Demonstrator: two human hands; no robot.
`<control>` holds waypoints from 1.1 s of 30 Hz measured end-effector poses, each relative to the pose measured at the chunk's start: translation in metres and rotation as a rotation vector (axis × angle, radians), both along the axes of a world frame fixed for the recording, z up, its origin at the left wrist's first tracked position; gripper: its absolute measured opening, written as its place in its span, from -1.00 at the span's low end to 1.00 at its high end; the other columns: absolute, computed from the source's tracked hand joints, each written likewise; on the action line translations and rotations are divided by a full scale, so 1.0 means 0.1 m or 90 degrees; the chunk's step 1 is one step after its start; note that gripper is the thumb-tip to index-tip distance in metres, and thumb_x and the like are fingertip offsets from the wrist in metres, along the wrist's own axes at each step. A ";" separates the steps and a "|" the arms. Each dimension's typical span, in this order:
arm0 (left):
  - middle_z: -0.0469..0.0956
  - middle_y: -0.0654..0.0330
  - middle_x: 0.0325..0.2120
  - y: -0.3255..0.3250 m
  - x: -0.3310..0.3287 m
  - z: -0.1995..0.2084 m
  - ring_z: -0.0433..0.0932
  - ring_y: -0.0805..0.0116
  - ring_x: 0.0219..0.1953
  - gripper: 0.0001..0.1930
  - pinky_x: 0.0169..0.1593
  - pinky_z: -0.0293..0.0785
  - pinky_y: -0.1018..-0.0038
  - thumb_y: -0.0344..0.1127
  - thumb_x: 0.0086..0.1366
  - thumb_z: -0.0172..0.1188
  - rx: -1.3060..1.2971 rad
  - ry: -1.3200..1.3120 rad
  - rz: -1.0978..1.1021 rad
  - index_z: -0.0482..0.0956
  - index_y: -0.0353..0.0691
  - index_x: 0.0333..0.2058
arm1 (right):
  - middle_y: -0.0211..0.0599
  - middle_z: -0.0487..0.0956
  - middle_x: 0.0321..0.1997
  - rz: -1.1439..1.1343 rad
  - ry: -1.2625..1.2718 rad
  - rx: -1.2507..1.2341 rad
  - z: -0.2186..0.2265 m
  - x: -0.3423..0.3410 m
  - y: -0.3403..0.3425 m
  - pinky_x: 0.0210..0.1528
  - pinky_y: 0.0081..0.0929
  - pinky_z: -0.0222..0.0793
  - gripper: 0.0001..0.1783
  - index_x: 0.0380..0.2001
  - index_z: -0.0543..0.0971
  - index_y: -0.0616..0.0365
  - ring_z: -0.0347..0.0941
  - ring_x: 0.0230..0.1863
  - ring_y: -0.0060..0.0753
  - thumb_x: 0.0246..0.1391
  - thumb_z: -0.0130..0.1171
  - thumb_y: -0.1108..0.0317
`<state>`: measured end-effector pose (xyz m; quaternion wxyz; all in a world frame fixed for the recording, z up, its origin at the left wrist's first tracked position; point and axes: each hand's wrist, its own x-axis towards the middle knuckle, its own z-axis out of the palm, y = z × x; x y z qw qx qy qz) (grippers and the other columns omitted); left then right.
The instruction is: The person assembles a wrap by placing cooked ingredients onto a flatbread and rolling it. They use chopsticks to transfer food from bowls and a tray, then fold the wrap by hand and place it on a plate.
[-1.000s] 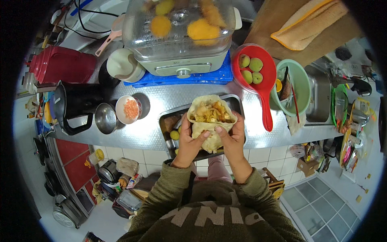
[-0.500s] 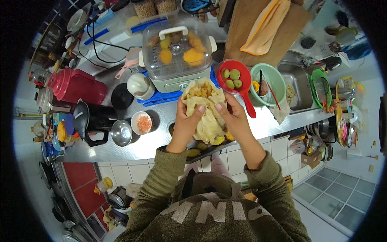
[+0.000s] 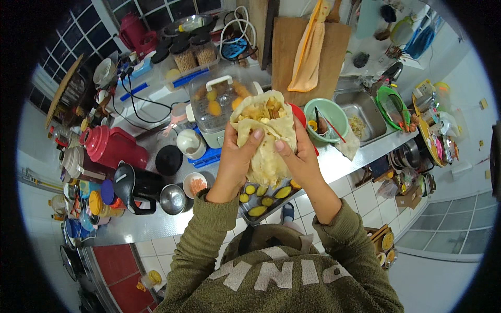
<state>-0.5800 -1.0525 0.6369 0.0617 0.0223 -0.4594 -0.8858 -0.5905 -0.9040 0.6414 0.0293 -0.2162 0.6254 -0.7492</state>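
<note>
A folded flatbread wrap (image 3: pixel 267 161) with chunky yellowish filling showing at its open top is held up before me. My left hand (image 3: pixel 236 161) closes on its left side, the thumb pressing the folded front. Around the right side curl the fingers of my right hand (image 3: pixel 303 164), its thumb also on the front. Below the wrap, a dark tray (image 3: pixel 249 219) bears several green and yellow slices. Behind it stands a steamer (image 3: pixel 216 136) with a transparent lid and yellow food inside. The wrap and right hand mostly hide a red pan (image 3: pixel 299 113).
Left on the counter are a black kettle (image 3: pixel 136 185), a metal bowl (image 3: pixel 173 199), a white bowl of pinkish bits (image 3: pixel 196 183) and a red jug (image 3: pixel 122 148). To the right, a green basin (image 3: pixel 334 112) stands beside the sink (image 3: pixel 368 107). A wooden board (image 3: pixel 282 57) leans behind.
The view has shifted, showing more of the back wall and the tray below. The wrap now appears larger, its filling more visible, and it hides most of the red pan. Both hands keep their hold.
</note>
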 end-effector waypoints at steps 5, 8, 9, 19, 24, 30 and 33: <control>0.45 0.13 0.13 0.01 0.09 0.15 0.48 0.35 0.14 -0.39 0.17 0.48 0.38 -0.34 0.31 0.31 -0.017 0.043 -0.038 0.23 -0.22 0.26 | -0.14 0.26 0.41 -0.049 0.037 0.007 0.18 0.15 0.02 0.39 -0.43 0.08 -0.31 0.44 0.06 0.28 0.18 0.39 -0.40 0.39 0.00 0.24; 0.45 0.14 0.13 0.00 0.12 0.19 0.48 0.35 0.14 -0.39 0.17 0.48 0.39 -0.34 0.31 0.31 -0.013 0.067 -0.044 0.23 -0.22 0.25 | -0.14 0.26 0.41 -0.037 0.011 -0.006 0.21 0.17 0.05 0.39 -0.44 0.07 -0.34 0.44 0.08 0.27 0.17 0.39 -0.41 0.43 -0.07 0.19; 0.45 0.14 0.12 0.00 0.13 0.20 0.48 0.36 0.14 -0.39 0.17 0.48 0.39 -0.34 0.31 0.31 -0.010 0.073 -0.045 0.24 -0.22 0.25 | -0.14 0.25 0.42 -0.042 0.008 -0.003 0.19 0.16 0.06 0.40 -0.44 0.05 -0.34 0.44 0.08 0.27 0.16 0.40 -0.40 0.43 -0.08 0.17; 0.45 0.15 0.10 -0.09 0.22 0.26 0.48 0.36 0.13 -0.39 0.17 0.47 0.39 -0.32 0.30 0.33 0.009 0.033 -0.037 0.23 -0.21 0.24 | -0.12 0.03 0.53 -0.001 0.021 -0.054 0.27 0.25 0.05 0.50 -0.37 -0.19 -0.23 0.47 -0.07 0.30 -0.03 0.51 -0.30 0.45 -0.26 -0.02; 0.45 0.11 0.11 -0.04 0.25 0.21 0.47 0.33 0.13 -0.36 0.18 0.45 0.38 -0.33 0.28 0.35 -0.043 0.103 -0.029 0.22 -0.27 0.24 | -0.02 0.00 0.52 0.003 0.097 -0.009 0.16 0.34 0.10 0.48 -0.30 -0.12 -0.06 0.47 -0.13 0.31 -0.05 0.51 -0.25 0.28 0.10 0.08; 0.46 0.08 0.08 0.03 0.18 0.06 0.48 0.34 0.11 -0.36 0.17 0.44 0.40 -0.33 0.28 0.35 -0.038 0.070 -0.009 0.21 -0.31 0.23 | -0.04 0.13 0.46 -0.038 -0.004 -0.001 0.08 0.33 -0.03 0.43 -0.31 0.05 -0.01 0.47 -0.12 0.28 0.12 0.44 -0.25 0.12 0.25 0.48; 0.48 0.10 0.05 0.09 0.06 -0.10 0.48 0.37 0.07 -0.40 0.13 0.45 0.42 -0.30 0.30 0.33 -0.080 0.029 0.007 0.24 -0.31 0.21 | -0.06 0.22 0.42 -0.080 0.017 0.078 -0.07 0.16 0.04 0.41 -0.35 0.07 -0.12 0.45 -0.03 0.31 0.17 0.40 -0.28 0.19 0.20 0.44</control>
